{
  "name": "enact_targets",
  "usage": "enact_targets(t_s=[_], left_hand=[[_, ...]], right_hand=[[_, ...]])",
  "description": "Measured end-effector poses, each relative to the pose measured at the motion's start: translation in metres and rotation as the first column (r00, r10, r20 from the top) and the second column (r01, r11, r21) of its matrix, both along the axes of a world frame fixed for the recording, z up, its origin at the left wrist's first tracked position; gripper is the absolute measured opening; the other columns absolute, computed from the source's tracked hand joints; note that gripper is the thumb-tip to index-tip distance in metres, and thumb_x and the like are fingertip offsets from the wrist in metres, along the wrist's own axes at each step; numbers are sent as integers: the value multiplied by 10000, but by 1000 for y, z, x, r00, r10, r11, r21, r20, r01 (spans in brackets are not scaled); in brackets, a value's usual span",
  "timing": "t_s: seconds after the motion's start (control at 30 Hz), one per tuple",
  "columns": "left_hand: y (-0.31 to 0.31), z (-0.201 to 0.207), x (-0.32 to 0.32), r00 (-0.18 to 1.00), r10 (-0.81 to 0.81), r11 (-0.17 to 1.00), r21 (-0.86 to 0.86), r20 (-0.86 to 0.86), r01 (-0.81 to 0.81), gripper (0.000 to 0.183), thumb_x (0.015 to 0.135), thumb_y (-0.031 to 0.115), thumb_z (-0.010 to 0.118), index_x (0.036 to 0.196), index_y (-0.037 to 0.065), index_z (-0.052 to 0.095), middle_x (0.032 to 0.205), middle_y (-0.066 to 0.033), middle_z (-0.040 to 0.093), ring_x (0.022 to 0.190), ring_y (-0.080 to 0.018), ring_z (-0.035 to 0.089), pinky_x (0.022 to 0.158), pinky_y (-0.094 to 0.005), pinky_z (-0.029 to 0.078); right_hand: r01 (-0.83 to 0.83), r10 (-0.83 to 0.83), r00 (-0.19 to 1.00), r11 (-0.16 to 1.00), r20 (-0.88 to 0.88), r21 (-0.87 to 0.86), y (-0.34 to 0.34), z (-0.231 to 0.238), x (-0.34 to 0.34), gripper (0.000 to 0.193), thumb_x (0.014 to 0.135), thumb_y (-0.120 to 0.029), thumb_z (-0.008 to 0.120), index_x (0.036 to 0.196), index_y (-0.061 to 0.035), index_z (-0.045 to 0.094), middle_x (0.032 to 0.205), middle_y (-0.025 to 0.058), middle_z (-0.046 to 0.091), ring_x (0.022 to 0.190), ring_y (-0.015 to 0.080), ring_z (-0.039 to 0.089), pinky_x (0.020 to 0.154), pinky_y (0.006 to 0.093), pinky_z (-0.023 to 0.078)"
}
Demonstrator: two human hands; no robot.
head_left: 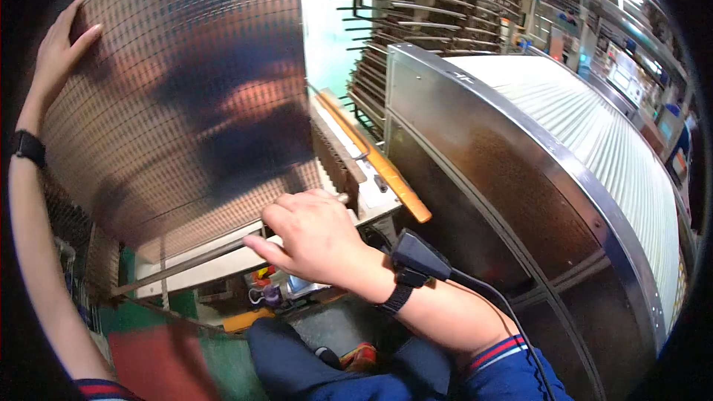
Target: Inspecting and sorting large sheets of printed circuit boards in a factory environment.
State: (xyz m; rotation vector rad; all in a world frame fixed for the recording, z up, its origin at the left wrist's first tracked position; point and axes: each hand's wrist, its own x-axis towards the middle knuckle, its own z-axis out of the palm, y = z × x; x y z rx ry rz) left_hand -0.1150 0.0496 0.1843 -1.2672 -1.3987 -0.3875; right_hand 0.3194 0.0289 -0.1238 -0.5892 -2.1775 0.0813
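A large, shiny copper-coloured panel point(148, 148) with a fine grid pattern stands tilted in front of me on the left. My left hand point(58, 56) grips its upper left edge, thumb on the front face and the other fingers partly hidden behind the edge. Below the panel's lower edge runs a thin metal rod point(194, 258). My right hand point(312, 232) is closed over the rod at its right part, with the thumb lying along it; the fingertips are hidden. A toothed dark rack strip point(338, 152) stands just beyond the right hand.
An orange-yellow bar point(394, 186) lies slantwise to the right. Farther right is a metal-framed machine point(475, 171) with white rollers point(572, 96) on top. Racks with protruding rods point(431, 0) stand behind. A black cable point(490, 289) trails from my right wrist. Small coloured items point(267, 289) sit beneath.
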Motion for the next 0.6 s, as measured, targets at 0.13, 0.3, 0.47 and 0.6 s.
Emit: enact_targets(t_s=[0.13,0.3,0.47,0.6], left_hand=[[-20,4,13,1000,-25,1000,-9,16,25,738,909,543,651,1483,119,464,1448,-144,546,1348,-320,513,1126,-438,394],[-29,-15,47,982,-18,993,-108,189,39,719,925,554,630,1480,124,473,1453,-157,546,1345,-317,525,1117,-437,409],[-28,-55,55,832,51,868,-436,553,237,426,1019,389,560,1233,24,612,1142,-130,665,1087,-238,620,982,-367,468],[-45,-96,60,889,-62,844,-451,454,290,496,981,353,592,1372,51,548,1333,-159,599,1240,-267,578,1071,-406,443]], right_hand=[[-65,68,997,996,-39,69,-5,0,-4,348,906,-360,691,752,-69,579,733,108,601,727,310,630,725,424,490],[-27,35,998,987,-47,161,0,-8,-8,206,923,-279,656,815,-106,627,764,68,641,744,259,642,771,394,481],[-23,32,998,984,-48,174,6,-11,-6,183,915,-275,661,839,-111,629,772,54,639,743,251,639,779,384,481],[-65,74,996,984,-50,165,7,-8,-3,238,898,-254,696,1061,-82,667,800,56,648,726,253,638,726,369,491]])
